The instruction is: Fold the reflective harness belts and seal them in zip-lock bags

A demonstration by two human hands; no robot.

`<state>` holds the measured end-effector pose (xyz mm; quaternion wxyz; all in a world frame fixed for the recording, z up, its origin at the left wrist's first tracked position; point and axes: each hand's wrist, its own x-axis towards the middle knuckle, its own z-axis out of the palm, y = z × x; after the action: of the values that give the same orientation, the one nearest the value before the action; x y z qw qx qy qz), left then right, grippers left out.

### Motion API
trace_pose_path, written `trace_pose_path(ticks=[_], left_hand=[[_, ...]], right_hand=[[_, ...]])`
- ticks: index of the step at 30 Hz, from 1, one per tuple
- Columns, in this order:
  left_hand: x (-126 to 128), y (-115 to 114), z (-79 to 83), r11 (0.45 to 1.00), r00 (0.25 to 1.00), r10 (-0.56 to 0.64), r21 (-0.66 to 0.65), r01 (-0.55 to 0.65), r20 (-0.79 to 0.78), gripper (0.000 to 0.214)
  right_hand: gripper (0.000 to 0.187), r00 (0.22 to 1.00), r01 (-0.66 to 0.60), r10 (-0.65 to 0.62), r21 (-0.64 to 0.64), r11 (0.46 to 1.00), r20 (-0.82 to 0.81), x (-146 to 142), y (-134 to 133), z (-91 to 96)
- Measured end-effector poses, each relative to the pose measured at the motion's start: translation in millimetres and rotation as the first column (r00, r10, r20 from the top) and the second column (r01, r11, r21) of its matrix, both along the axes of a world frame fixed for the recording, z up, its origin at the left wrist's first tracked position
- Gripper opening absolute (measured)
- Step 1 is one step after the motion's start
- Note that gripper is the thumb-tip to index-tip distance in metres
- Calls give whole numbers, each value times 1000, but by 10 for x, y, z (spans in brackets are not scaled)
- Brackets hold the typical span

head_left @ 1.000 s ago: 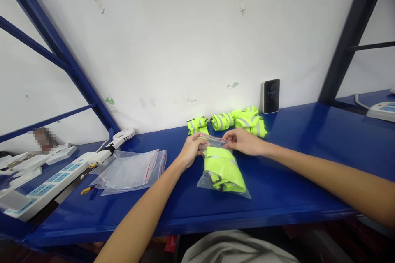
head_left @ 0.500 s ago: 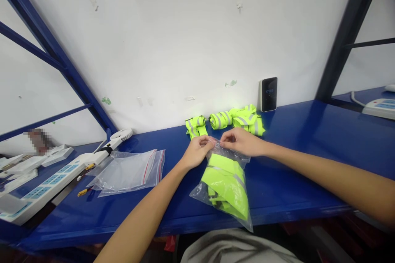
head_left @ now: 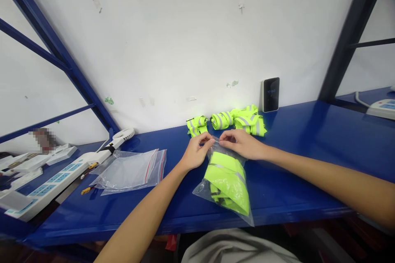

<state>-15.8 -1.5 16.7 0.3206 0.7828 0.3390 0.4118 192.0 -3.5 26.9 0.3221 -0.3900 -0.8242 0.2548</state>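
A clear plastic zip bag (head_left: 202, 190) lies near the table's front edge, its mouth turned away from me. Inside it is a folded neon-yellow reflective vest (head_left: 227, 178) with grey stripes. My left hand (head_left: 197, 150) pinches the left part of the bag's top edge between thumb and fingers. My right hand (head_left: 242, 143) grips the same edge just to the right, its fingertips close to the left thumb. Behind my hands, several neon-yellow rolled pieces with grey stripes (head_left: 222, 120) rest along the wall.
Flat zip bags with red seams (head_left: 132, 170) lie to the left on the blue table (head_left: 296, 176). Beyond them are a white power strip (head_left: 55, 181), a small white fan (head_left: 124, 134) and yellow connectors (head_left: 86, 191). A small device with a dark screen (head_left: 270, 95) leans by the wall.
My right hand has shifted slightly left along the bag's top edge, nearer my left hand. Both hands keep their pinch, and the view has moved a little.
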Motion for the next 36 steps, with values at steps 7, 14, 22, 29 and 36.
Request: trace_pose_path(ticks=[7, 14, 22, 29, 36], left_hand=[[-8, -28, 6, 997, 996, 75, 4, -75, -56, 26], [2, -16, -2, 999, 996, 53, 5, -53, -75, 24], [-18, 22, 2, 998, 993, 68, -3, -69, -92, 22], [-30, 30, 4, 997, 992, 71, 12, -70, -101, 18], [-19, -5, 36, 997, 996, 60, -38, -63, -71, 24]], right_hand=[[30, 997, -51, 50, -12, 999, -62, 9, -4, -19], [27, 999, -35, 37, 44, 998, -40, 5, -33, -16], [23, 998, 27, -23, 63, 998, -58, -8, -43, -10], [16, 999, 32, -29, 173, 984, -21, 12, 0, -25], [22, 999, 43, -41, 126, 991, -22, 8, -1, -35]])
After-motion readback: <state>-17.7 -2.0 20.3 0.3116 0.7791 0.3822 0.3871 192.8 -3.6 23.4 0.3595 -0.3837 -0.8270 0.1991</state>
